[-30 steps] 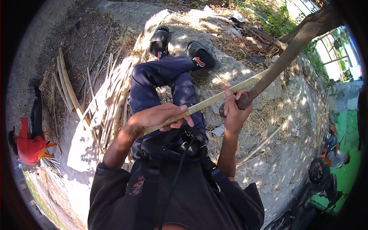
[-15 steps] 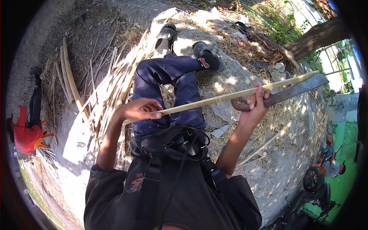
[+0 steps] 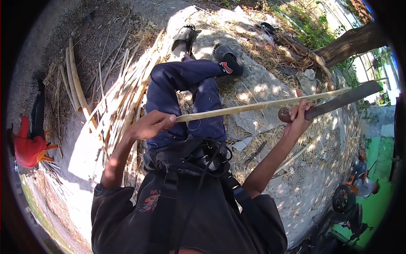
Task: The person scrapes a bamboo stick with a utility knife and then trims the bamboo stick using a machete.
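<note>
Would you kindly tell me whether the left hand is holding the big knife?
No, the big knife is in the right hand, while the left hand pinches one end of the pale strip.

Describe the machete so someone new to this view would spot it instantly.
Start at the navy trousers near the centre, then move right to the person's right hand. The machete extends from it toward the picture's right edge. Its broad, dark blade sets it apart from the slim, pale bamboo strip alongside.

Left hand (image 3: 153, 124) pinched; right hand (image 3: 299, 119) curled, forearm (image 3: 274, 161) slanting outward.
</note>
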A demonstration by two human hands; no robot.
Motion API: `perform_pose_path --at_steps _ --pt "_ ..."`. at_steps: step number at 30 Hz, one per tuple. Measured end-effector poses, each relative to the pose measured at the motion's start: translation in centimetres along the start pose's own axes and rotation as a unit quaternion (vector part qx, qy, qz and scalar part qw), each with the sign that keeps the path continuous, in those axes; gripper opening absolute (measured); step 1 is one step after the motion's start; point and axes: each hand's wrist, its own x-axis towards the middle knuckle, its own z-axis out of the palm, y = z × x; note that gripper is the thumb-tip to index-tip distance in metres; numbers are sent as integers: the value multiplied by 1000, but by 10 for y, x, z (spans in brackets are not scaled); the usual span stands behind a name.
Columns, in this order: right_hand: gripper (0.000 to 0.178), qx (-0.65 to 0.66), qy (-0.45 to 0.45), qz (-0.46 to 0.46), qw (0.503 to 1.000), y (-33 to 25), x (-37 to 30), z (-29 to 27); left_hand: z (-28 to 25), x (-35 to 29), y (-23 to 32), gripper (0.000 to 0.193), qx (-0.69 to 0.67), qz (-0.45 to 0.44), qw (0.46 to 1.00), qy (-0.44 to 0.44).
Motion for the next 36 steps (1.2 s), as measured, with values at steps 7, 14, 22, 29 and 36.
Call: perform_pose_path --at_steps 7,14,22,29,36 --pt "34 -186 -32 18 982 11 -43 -22 37 10 50 36 151 81 937 305" --pt "73 -324 -208 -74 920 10 -104 -1 63 16 85 25 73 126 951 274" --pt "72 -359 -313 -264 839 -3 -116 27 84 15 100 26 32 234 932 274" --pt "70 -352 -336 -284 826 -16 -111 29 93 5 109 22 -60 205 948 237" --pt "81 -366 -349 -277 817 -18 -111 27 97 -2 109 18 -39 225 940 253"
